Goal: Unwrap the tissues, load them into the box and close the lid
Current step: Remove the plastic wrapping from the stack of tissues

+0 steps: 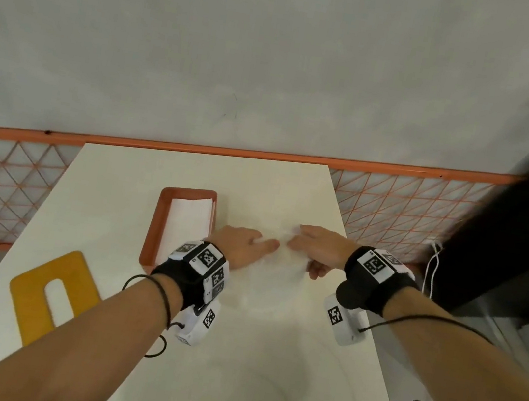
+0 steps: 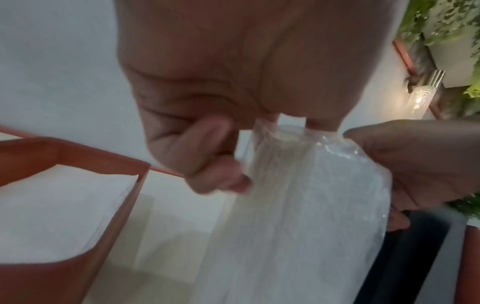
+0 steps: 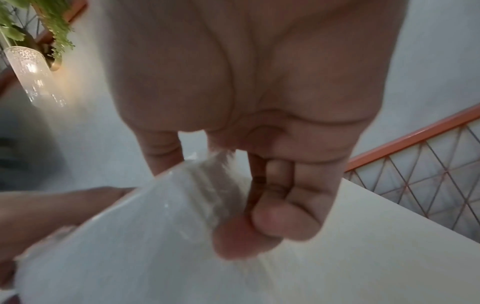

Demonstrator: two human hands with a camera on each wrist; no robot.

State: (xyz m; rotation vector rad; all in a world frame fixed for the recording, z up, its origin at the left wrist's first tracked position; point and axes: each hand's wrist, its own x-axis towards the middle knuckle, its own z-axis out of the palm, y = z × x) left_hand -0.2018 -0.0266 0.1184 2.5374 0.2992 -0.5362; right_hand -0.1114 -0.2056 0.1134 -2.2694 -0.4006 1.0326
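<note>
On the white rectangular table the open orange-brown tissue box sits at about 11 o'clock from the left hand, with a stack of white tissues already lying inside it. The flat yellow lid with a slot cut in it lies on the table at 8 o'clock from the box, apart from it.

Both hands meet just right of the box and hold a clear, crinkled plastic wrapper between them. From the head view the film is almost invisible against the table. The left wrist view shows it plainly: the left hand's fingers are curled and pinch the wrapper's gathered top edge, and the box wall stands at 8 o'clock from them. The right wrist view shows the right hand pinching the opposite end of the film, with the other fingers folded into the palm. Whether the wrapper touches the table is unclear.

An orange wire-mesh fence runs behind the table at 12 o'clock.
</note>
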